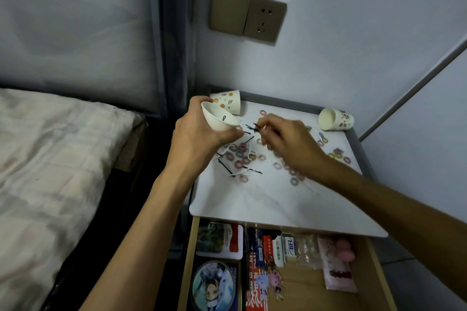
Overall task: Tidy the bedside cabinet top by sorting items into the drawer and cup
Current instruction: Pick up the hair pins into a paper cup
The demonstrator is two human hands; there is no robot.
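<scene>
White cabinet top [252, 197] in the corner by the bed, littered with little hair ties [240, 154] and loose bobby pins [226, 168]. Left hand [199, 134] grips a white paper cup [217, 118], tilted, one pin inside. Right hand [290, 144] pinches a black bobby pin [255, 127] just beside the cup's mouth. Drawer [303, 290] open below.
</scene>
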